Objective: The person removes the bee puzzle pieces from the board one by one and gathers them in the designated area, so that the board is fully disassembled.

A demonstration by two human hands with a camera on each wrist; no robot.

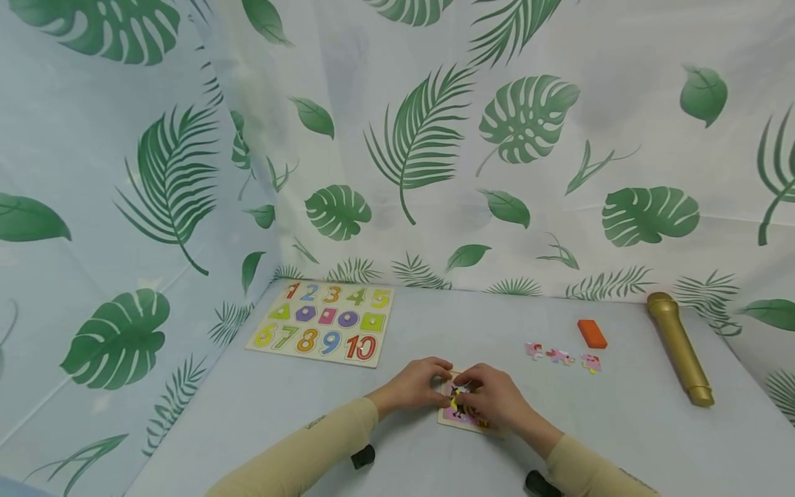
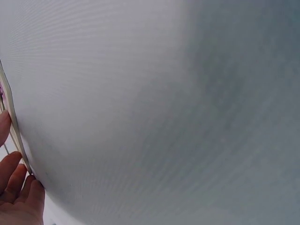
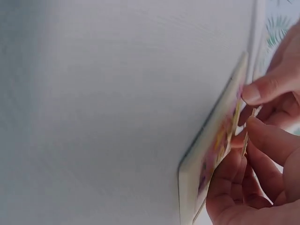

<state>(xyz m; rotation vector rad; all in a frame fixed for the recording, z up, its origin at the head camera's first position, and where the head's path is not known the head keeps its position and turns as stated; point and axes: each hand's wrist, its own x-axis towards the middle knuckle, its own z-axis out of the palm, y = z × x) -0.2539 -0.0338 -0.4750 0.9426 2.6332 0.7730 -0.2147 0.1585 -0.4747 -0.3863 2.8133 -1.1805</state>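
A small jigsaw board (image 1: 451,417) with a pink picture lies flat on the grey table near the front middle. My left hand (image 1: 435,379) holds the board's left edge, fingers curled against it; the left wrist view shows those fingertips (image 2: 21,185) at the board's rim (image 2: 14,129). My right hand (image 1: 473,388) is over the board and pinches a thin jigsaw piece (image 3: 244,139) just above the picture, beside the board's edge (image 3: 206,164). Both hands cover most of the picture.
Three loose pink jigsaw pieces (image 1: 560,356) lie in a row right of the hands. Behind them sits an orange block (image 1: 592,333), and a gold microphone (image 1: 679,347) lies at the far right. A number puzzle board (image 1: 323,322) lies back left. Leaf-print cloth walls enclose the table.
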